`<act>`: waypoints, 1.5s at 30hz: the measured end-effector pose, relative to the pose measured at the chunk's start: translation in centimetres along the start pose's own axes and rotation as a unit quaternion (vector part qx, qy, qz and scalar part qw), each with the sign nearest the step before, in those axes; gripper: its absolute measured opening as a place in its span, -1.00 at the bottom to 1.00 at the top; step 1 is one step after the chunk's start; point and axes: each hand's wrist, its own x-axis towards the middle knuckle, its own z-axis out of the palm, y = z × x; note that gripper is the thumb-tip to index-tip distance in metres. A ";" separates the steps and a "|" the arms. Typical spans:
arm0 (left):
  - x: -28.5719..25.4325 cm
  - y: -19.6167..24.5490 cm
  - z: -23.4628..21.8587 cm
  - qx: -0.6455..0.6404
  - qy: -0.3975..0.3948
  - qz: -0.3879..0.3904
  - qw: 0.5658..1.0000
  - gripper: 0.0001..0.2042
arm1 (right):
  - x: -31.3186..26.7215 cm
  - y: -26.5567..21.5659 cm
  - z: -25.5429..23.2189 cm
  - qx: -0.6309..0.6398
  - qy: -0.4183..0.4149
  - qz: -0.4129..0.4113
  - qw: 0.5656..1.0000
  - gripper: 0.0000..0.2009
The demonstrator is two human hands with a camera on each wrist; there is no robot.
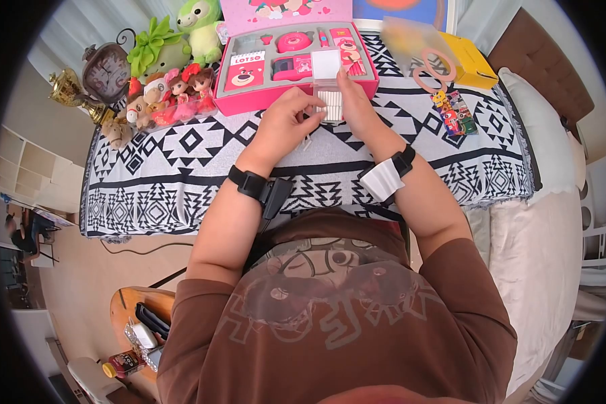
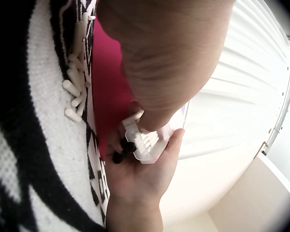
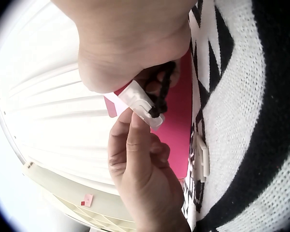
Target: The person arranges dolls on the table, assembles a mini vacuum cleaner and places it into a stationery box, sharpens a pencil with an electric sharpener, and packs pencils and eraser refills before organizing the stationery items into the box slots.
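A small clear plastic box (image 1: 330, 116) packed with short white sticks (image 1: 333, 106) is held by the right hand (image 1: 362, 114), its thumb along one side. The left hand (image 1: 288, 124) has its fingers curled, thumb and forefinger at the sticks in the box's open end; their exact hold is partly hidden. In the left wrist view a left finger reaches into the box (image 2: 146, 147), with the right hand (image 2: 140, 179) beneath. A black beaded band (image 3: 162, 94) hangs by the right fingers. Loose white sticks (image 2: 73, 87) lie on the cloth below the hands.
Just beyond the hands stands an open pink gift box (image 1: 249, 101). Dolls (image 1: 182, 97), plush toys (image 1: 198, 30), a clock (image 1: 106, 69) and a gold trophy (image 1: 66, 87) are at left. Colourful cards (image 1: 454, 113), pink rings (image 1: 440, 64) and a yellow box (image 1: 471, 60) lie right.
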 end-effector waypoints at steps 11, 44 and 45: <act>0.2 -0.7 -0.6 0.024 0.061 -0.064 0.996 -0.86 | 0.2 0.1 -0.6 -0.005 0.013 0.043 0.999 -0.37; -0.7 -1.2 -2.0 0.058 -0.122 -0.083 0.987 -0.80 | 0.3 0.4 -0.7 0.004 0.045 0.003 0.999 -0.40; -0.6 -1.1 -2.0 0.058 -0.122 -0.083 0.987 -0.80 | 0.3 0.4 -0.7 0.004 0.045 0.003 0.999 -0.40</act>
